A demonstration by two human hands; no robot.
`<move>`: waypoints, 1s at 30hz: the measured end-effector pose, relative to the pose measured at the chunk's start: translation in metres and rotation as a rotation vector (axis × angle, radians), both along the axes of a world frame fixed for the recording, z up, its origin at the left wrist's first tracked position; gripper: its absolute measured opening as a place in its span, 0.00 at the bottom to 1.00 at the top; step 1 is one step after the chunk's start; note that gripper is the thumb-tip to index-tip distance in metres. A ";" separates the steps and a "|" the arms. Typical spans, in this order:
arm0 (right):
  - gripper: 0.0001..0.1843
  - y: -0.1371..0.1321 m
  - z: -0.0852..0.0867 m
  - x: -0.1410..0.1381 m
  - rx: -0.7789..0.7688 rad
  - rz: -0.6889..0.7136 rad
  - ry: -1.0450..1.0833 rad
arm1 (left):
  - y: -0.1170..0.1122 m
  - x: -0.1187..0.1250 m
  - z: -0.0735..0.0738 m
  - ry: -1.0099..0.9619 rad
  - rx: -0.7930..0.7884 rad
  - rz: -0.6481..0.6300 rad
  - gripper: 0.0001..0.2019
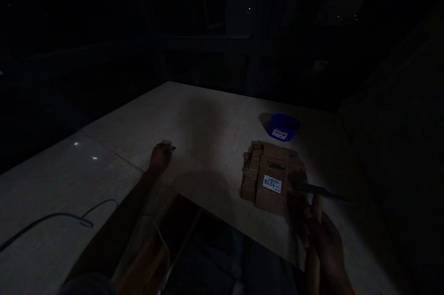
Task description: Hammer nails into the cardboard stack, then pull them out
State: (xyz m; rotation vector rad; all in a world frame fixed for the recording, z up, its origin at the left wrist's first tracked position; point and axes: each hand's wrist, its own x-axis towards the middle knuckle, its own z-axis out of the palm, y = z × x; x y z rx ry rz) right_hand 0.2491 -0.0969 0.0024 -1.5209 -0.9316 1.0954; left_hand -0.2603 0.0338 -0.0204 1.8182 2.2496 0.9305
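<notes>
Gripping a hammer (pixel 317 207) by its wooden handle, the right hand (pixel 326 239) is at the near right part of a table (pixel 222 119), close beside a piece of flattened cardboard (pixel 270 200). The fingers wrap around the handle below the dark head, probably because such a hold gives control of the weight and leaves the head free. Whether the head touches the cardboard's right side, I cannot tell. The cardboard lies flat, perhaps to give a softer base than the bare tabletop, and its white label (pixel 272 183) is upside down from this side. The two hands are well apart: the left hand (pixel 160 158) is low at the table, farther to the left, and its fingertips seem to pinch a thin dark piece (pixel 172 147), too small to name; a fingertip hold would suit so slim a thing. Beyond the cardboard stands a blue container (pixel 292 132), likely put there to be reachable without crowding the hands; its inside is too dark to read. The tabletop is pale, with soft shadows, two bright reflections and a cable (pixel 52 215) at the left. Below the near edge, brown wood (pixel 149 267) shows dimly. Around all this the room is almost black, with faint frames and few small lights.
</notes>
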 end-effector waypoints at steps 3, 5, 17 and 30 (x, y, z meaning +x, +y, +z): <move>0.26 -0.001 -0.005 0.002 -0.011 -0.021 -0.038 | 0.001 -0.006 0.000 -0.015 -0.013 -0.004 0.08; 0.26 -0.001 -0.008 0.004 -0.019 -0.018 -0.050 | 0.001 -0.008 -0.001 -0.029 -0.006 0.008 0.08; 0.26 0.000 -0.013 0.006 -0.023 0.003 -0.014 | -0.011 0.019 0.002 -0.319 0.198 0.104 0.15; 0.21 0.005 -0.015 -0.001 0.039 0.023 0.143 | 0.019 0.246 0.033 -1.001 -0.049 -0.507 0.24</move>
